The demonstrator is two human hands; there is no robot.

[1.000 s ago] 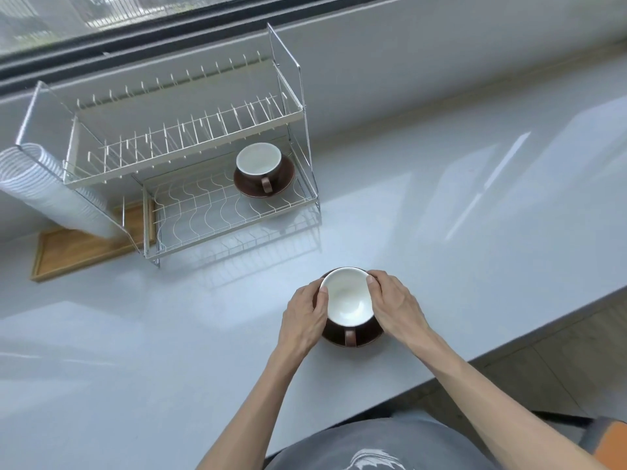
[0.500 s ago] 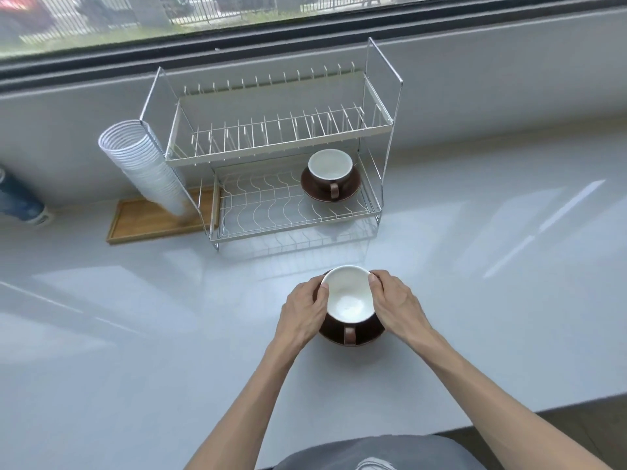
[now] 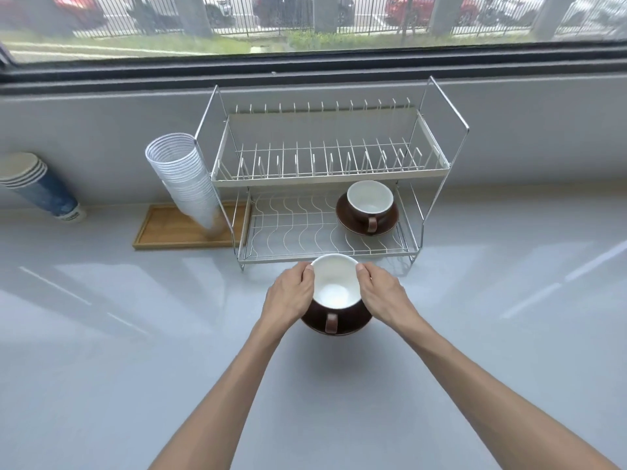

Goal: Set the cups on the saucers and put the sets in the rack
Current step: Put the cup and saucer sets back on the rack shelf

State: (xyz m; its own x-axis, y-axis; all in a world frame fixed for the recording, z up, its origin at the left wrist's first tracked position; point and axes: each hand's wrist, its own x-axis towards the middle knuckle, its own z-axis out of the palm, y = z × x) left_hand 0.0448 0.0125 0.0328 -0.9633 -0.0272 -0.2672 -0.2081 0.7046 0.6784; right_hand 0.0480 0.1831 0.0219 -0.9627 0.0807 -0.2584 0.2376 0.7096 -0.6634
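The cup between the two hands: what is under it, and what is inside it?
Under the cup sits a brown saucer; only its near edge shows, the rest is covered by the cup and both hands, left and right. Inside, the cup looks white and empty.

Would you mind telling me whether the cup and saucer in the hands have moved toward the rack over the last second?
Yes. The held cup on its saucer now sits just before the rack's front edge, much nearer than before.

**Counter and what stands on it**

A glossy pale counter [image 3: 475, 334] bears a wire rack [image 3: 325, 184] by the wall, a wooden tray [image 3: 169, 232] just left of it, and stacked blue paper cups [image 3: 44, 188] at far left.
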